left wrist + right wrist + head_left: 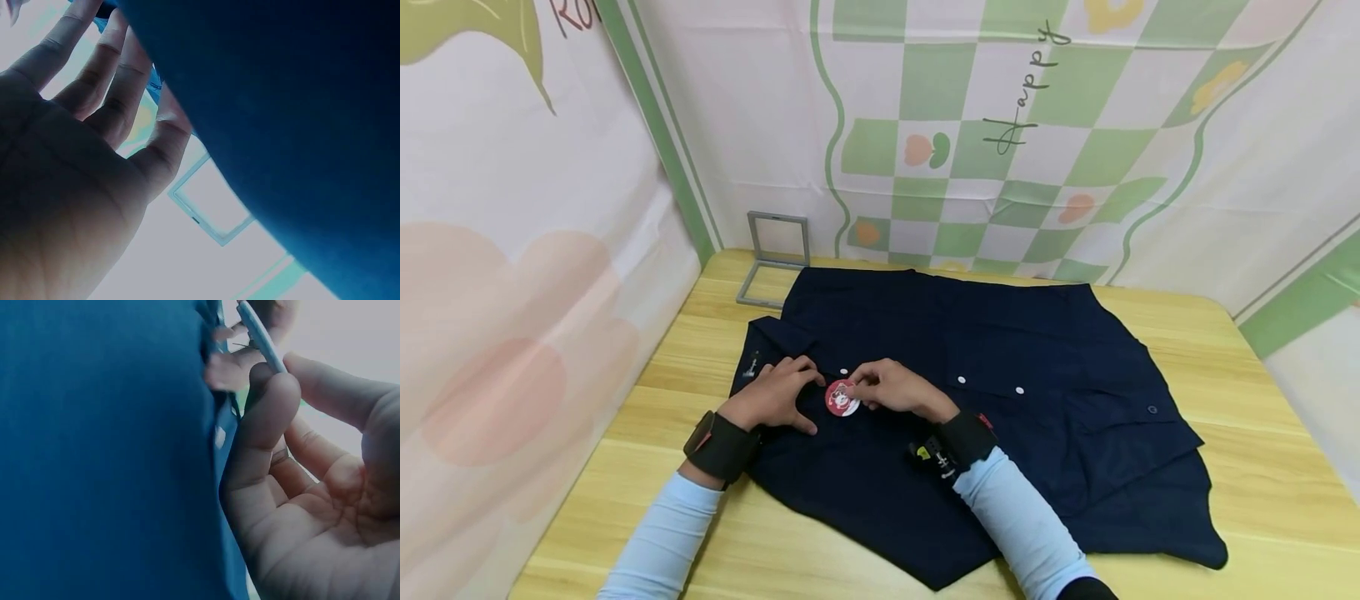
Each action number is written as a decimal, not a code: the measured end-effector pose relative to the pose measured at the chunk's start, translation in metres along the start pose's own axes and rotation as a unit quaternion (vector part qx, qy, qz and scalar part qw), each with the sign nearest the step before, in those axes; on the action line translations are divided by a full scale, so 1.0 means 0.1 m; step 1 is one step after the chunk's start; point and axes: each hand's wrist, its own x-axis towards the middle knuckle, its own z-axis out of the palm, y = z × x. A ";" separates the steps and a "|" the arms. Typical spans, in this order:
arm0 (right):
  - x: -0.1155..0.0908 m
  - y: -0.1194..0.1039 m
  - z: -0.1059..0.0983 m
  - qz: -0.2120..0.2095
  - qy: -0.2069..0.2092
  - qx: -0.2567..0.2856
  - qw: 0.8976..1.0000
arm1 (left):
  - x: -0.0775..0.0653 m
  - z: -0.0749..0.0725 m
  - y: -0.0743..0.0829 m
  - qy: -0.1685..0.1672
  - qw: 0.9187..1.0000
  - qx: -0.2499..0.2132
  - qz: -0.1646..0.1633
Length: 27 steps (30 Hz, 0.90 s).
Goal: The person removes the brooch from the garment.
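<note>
A dark navy shirt (880, 483) with white buttons lies spread over the table. My right hand (898, 389) pinches a round red badge (841, 402) with a white figure between thumb and index finger, close over the shirt's front. Seen edge-on in the right wrist view, the badge (262, 339) is thin and has a fine pin-like line at its back. On the shirt near the collar rests my left hand (772, 397), thumb spread apart from the bent fingers, just left of the badge. In the left wrist view its fingertips go behind the blue cloth (262, 125).
A grey hinged frame (778, 242) stands unfolded at the table's back left, beside the shirt. Patterned curtains (925, 100) hang behind and on the left of the wooden table (647, 450). Black bands (722, 446) circle both wrists.
</note>
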 end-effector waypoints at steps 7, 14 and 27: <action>-0.14 0.05 -0.31 -0.009 0.040 0.008 0.999 | 0.00 0.00 -0.01 0.005 1.000 -0.009 0.007; -0.30 0.13 -0.61 0.005 0.087 0.040 0.995 | 0.01 0.00 0.00 0.010 1.000 -0.009 0.018; -0.43 0.38 -0.72 0.004 0.130 0.096 0.987 | -0.02 0.03 0.02 0.003 1.000 -0.012 0.008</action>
